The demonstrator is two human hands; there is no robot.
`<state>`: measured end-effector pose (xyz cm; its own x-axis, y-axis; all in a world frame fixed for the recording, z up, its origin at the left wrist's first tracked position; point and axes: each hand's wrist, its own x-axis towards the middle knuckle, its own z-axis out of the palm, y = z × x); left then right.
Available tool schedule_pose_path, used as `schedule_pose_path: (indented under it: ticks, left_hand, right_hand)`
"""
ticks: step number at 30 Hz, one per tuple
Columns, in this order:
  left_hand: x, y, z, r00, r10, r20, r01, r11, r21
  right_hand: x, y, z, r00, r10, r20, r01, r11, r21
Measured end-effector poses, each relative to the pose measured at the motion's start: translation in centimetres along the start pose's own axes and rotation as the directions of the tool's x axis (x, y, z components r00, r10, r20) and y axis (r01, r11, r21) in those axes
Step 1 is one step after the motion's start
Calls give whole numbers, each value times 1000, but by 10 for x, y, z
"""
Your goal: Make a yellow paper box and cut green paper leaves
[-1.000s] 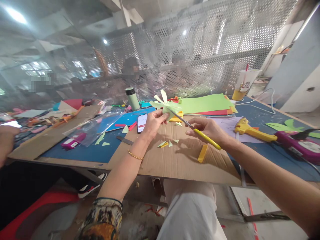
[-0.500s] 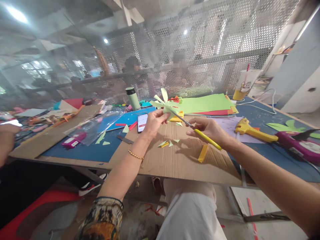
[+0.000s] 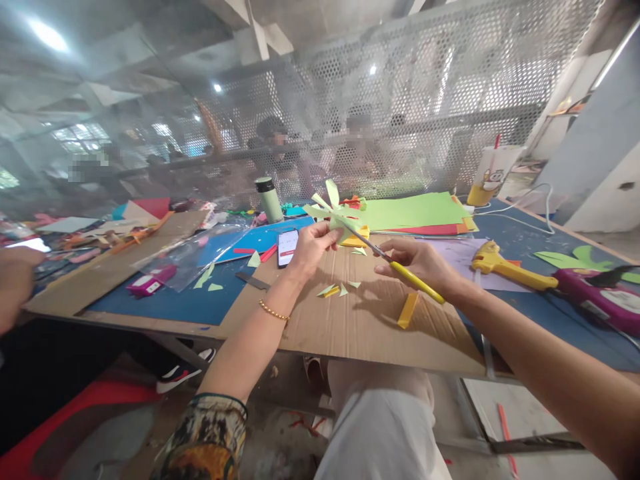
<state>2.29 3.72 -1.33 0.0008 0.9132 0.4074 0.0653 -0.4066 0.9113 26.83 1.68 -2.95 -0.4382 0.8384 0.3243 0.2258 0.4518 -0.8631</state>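
My left hand (image 3: 316, 245) pinches a pale green paper flower (image 3: 332, 193) with several pointed petals, held up above the cardboard. In my right hand (image 3: 415, 261) are scissors (image 3: 417, 281) with yellow handles, seen nearly edge-on. Their metal blades reach up and left to the flower's lower edge; whether they are open or closed on the paper I cannot tell. Below the hands, small green paper scraps (image 3: 343, 290) lie on the cardboard sheet (image 3: 320, 333). A folded yellow paper strip (image 3: 408, 310) rests nearer my right forearm.
Green paper sheets (image 3: 410, 211) lie behind my hands. At right are a yellow glue gun (image 3: 520, 272), green paper leaves (image 3: 575, 259) and a drink cup (image 3: 493, 175). A phone (image 3: 287, 248) and green bottle (image 3: 269, 200) stand left of centre. Another person's hand (image 3: 15, 283) shows far left.
The whole view has shifted slightly, so things sit a little lower. Both hands keep nearly the same hold, with the scissors still at the paper flower.
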Motion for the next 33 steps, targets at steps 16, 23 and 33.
schedule_pose_path:
  ticks: [16,23,33]
  left_hand:
    - [0,1,0,1000,0,11,0,1000,10]
    - [-1,3,0,1000,0,9,0,1000,7]
    - [-1,3,0,1000,10,16,-10,1000,2]
  right_hand:
    - [0,-1,0,1000,-29,-8,29,999,-13]
    - [-1,-2,-1,1000,-23,-3,23,1000,5]
    - [-1,-4,-1,1000,-25,13,25,999,21]
